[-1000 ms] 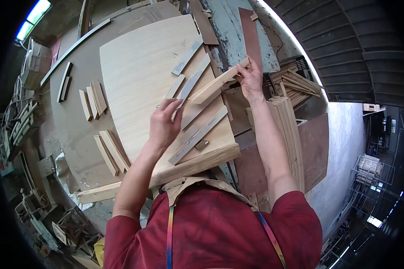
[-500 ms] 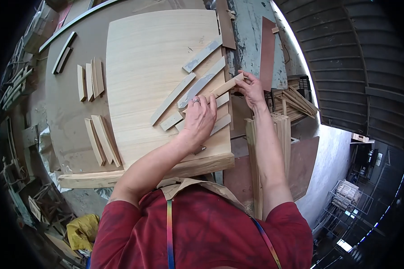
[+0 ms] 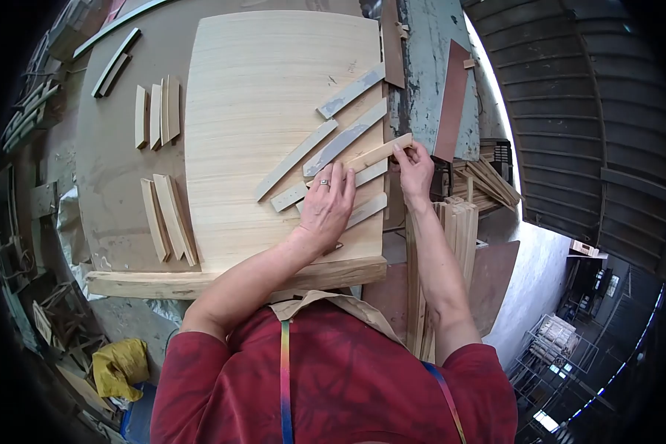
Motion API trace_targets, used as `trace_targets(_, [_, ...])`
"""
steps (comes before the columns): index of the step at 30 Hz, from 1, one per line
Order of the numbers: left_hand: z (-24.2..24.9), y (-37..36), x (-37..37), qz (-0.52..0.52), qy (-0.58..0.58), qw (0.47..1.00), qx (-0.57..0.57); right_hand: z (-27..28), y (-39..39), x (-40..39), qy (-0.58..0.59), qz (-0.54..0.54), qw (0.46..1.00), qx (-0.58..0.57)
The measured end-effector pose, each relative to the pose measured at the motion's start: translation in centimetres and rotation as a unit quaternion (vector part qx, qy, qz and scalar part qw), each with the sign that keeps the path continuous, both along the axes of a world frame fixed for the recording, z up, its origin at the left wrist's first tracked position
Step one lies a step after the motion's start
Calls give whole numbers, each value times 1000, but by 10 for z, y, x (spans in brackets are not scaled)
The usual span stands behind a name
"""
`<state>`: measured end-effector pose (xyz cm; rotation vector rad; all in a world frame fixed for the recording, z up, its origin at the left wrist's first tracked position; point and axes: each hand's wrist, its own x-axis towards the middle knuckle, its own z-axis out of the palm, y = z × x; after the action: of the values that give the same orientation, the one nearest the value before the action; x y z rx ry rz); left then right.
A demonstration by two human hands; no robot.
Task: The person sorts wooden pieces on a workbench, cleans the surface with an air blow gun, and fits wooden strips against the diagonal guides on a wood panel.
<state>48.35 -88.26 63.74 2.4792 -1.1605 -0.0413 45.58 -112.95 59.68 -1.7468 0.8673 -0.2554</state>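
Note:
A bare wooden strip [image 3: 379, 153] lies slantwise over the pale wooden panel [image 3: 244, 96], its far end past the panel's right edge. My right hand [image 3: 416, 174] pinches that far end between thumb and fingers. My left hand [image 3: 328, 207] is closed over the near end, hiding it and parts of the pieces beneath. Around them rest several slanted strips: a grey-smeared strip [image 3: 345, 138] just above, another grey-smeared strip [image 3: 352, 90] higher up, a plain slat [image 3: 296, 161] to the left, and a strip [image 3: 366, 209] below.
Left of the panel, wooden pieces stand in two groups, an upper group [image 3: 155, 115] and a lower group [image 3: 172, 220]. Dark curved pieces [image 3: 115, 66] lie farther back. A thick wooden beam [image 3: 318, 274] runs along the front edge. Upright boards [image 3: 457, 229] stand at the right.
My right hand has shifted down and slid its grip along the strip's far end. The strip lies slightly lower on the panel. My left hand stays over the near end. The view has shifted a little.

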Motion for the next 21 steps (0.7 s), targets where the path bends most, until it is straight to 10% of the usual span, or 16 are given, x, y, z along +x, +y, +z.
trace_targets(21, [-2, -4, 17, -40, 53, 998, 22, -8, -13, 2, -45, -33, 992, 115])
